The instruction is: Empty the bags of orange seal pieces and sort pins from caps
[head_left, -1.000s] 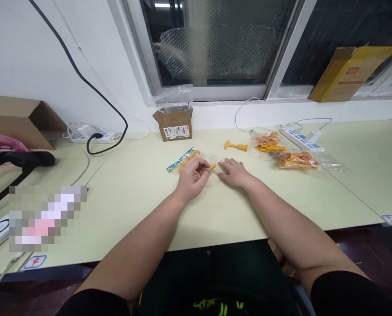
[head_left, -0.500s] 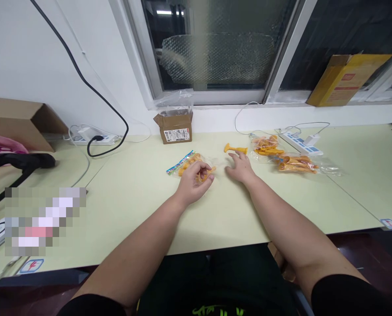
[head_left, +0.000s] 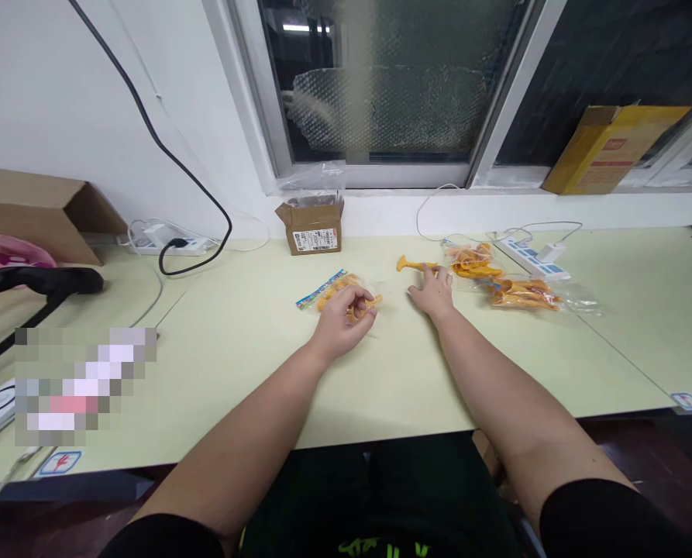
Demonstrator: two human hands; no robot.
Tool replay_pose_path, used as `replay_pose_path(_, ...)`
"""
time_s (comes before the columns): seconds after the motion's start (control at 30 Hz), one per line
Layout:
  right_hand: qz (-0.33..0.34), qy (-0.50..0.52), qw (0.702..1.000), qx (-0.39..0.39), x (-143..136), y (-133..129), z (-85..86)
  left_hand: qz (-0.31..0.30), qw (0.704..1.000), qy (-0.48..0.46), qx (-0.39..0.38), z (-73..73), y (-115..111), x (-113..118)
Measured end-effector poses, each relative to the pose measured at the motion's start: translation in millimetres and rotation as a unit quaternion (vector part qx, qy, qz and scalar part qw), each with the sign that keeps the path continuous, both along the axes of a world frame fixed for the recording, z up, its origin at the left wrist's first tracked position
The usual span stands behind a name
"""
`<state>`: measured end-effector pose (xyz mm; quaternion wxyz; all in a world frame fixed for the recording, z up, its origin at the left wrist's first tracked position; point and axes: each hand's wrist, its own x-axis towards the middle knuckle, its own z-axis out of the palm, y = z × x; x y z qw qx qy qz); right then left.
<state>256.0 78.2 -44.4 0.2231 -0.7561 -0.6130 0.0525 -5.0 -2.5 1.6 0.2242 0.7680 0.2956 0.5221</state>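
Observation:
My left hand (head_left: 346, 318) has its fingers curled round the open end of a clear plastic bag (head_left: 335, 288) with a bright coloured strip and orange pieces inside. Just right of it, my right hand (head_left: 434, 291) reaches over the table, its fingers apart, the fingertips at the near side of a loose orange piece (head_left: 411, 264). Whether they touch it is unclear. Beyond that hand lie two more clear bags of orange pieces, one (head_left: 474, 260) close to its fingers and another (head_left: 525, 294) farther right.
A small cardboard box (head_left: 314, 226) stands by the wall below the window. Power strips (head_left: 535, 257) and cables lie at the back right and back left. On the left are a larger carton (head_left: 32, 205), a black strap-like object (head_left: 43, 280) and a blurred-out item.
My right hand has moved slightly right, nearer the right end of the loose orange piece. My left hand stays at the bag. The whole view has shifted a little.

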Motion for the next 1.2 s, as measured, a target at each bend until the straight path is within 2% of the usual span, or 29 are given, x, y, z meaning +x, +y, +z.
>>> replay_pose_path(0.13,0.002,0.004,1.000,0.026,6,7,-1.5,0.003,1.000,-0.001,-0.001,-1.5,2,0)
replay_pose_path(0.37,0.022,-0.030,0.999,0.021,6,26,-2.6,0.006,1.000,0.002,0.001,-0.7,0,-3)
replay_pose_path(0.53,-0.001,-0.049,0.998,0.034,5,27,-0.1,0.008,0.999,0.023,0.026,-0.7,1,-7)
replay_pose_path(0.6,0.008,-0.017,0.999,0.049,8,26,-0.7,0.006,0.999,0.027,0.028,-1.1,1,-7)
replay_pose_path(0.67,0.020,0.075,0.994,0.081,12,24,-1.6,0.005,0.999,0.026,0.025,-1.5,1,-7)
replay_pose_path(0.73,0.014,0.215,0.968,0.125,15,22,-1.3,0.008,1.000,0.021,0.019,-1.8,1,-6)
replay_pose_path(0.8,-0.003,0.363,0.918,0.158,17,19,1.2,0.010,1.000,0.015,0.013,-2.1,2,-6)
replay_pose_path(0.87,-0.006,0.479,0.864,0.152,16,12,6.3,0.009,1.000,0.009,0.007,-2.5,3,-6)
replay_pose_path(1.03,0.107,0.640,0.755,0.091,14,-17,24.2,0.013,1.000,0.008,-0.017,-3.6,5,-6)
replay_pose_path(1.1,0.110,0.669,0.729,0.094,14,-27,30.7,0.011,1.000,0.008,-0.028,-3.9,5,-6)
replay_pose_path(1.13,0.104,0.674,0.726,0.092,15,-30,33.3,0.009,0.999,0.007,-0.033,-3.9,5,-6)
replay_pose_path(1.2,0.096,0.662,0.737,0.094,16,-34,37.0,0.008,0.999,0.001,-0.038,-3.9,5,-6)
